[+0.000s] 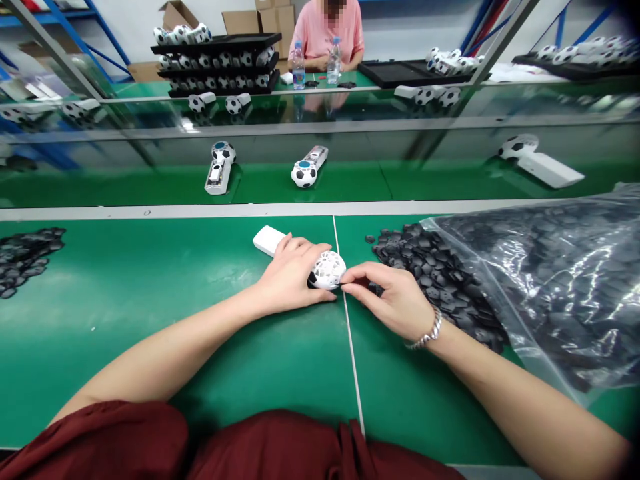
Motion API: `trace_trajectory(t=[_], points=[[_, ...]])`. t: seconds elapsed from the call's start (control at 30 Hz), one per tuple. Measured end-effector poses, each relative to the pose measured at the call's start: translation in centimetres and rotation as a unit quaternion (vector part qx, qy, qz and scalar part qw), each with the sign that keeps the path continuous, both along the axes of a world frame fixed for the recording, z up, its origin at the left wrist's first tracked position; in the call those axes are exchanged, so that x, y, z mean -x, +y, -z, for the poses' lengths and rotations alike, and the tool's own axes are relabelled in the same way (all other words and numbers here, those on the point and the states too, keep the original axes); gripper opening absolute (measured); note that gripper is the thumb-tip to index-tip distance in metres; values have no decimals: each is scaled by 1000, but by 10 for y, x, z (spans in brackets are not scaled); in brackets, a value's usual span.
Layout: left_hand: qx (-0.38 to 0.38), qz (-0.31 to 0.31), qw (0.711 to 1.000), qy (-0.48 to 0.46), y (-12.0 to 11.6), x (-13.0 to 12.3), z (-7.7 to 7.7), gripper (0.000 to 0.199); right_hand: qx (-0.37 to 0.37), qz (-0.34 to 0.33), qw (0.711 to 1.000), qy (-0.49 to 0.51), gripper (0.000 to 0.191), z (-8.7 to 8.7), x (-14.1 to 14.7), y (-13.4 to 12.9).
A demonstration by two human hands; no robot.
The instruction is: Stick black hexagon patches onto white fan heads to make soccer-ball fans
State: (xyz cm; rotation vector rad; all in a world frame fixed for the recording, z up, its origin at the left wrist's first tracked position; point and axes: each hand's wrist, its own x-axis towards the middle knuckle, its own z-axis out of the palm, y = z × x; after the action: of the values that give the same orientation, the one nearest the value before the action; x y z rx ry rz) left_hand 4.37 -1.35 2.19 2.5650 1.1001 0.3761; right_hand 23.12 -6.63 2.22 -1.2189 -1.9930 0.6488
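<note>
On the green table lies a white plastic device with a soccer-ball head (330, 269) and a flat white handle (268, 241). My left hand (293, 273) is closed around it, the thumb near the table and the fingers over the top. The side of the ball facing me shows white lattice with open gaps; a black patch shows near my left thumb. At the ball's right edge my right hand (393, 297) pinches a small dark piece, mostly hidden between thumb and forefinger. Just right of it spreads a pile of small black plastic pieces (435, 267).
A clear plastic bag (565, 280) full of black pieces lies at the right. More black pieces (30, 257) are at far left. Beyond a pale rail, soccer-ball devices (305, 173) lie on the green belt. Stacked black trays (215, 63) and a person in pink (327, 33) are behind.
</note>
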Motion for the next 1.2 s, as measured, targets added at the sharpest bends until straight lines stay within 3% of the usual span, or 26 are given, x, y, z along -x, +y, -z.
trace_trajectory(t=[0.23, 0.37, 0.6, 0.93, 1.03, 1.1, 1.2], points=[[26, 10, 1000, -8, -4, -2, -5, 75, -33, 8, 999, -3, 6, 7, 3, 1], [43, 6, 999, -10, -6, -1, -8, 63, -42, 26, 999, -2, 4, 10, 3, 2], [46, -2, 999, -26, -7, -4, -7, 54, 94, 3, 990, 107, 34, 19, 4, 7], [26, 9, 998, -48, -8, -3, -4, 50, 161, 8, 971, 174, 33, 22, 7, 17], [13, 9, 998, -57, -7, -2, 0, 61, 149, 43, 983, 99, 20, 18, -2, 20], [9, 8, 998, -60, -6, -1, 1, 67, 106, 69, 992, -16, 17, 15, -10, 20], [22, 31, 998, -47, -5, 1, -2, 64, 47, 55, 981, -177, 15, 12, -17, 17]])
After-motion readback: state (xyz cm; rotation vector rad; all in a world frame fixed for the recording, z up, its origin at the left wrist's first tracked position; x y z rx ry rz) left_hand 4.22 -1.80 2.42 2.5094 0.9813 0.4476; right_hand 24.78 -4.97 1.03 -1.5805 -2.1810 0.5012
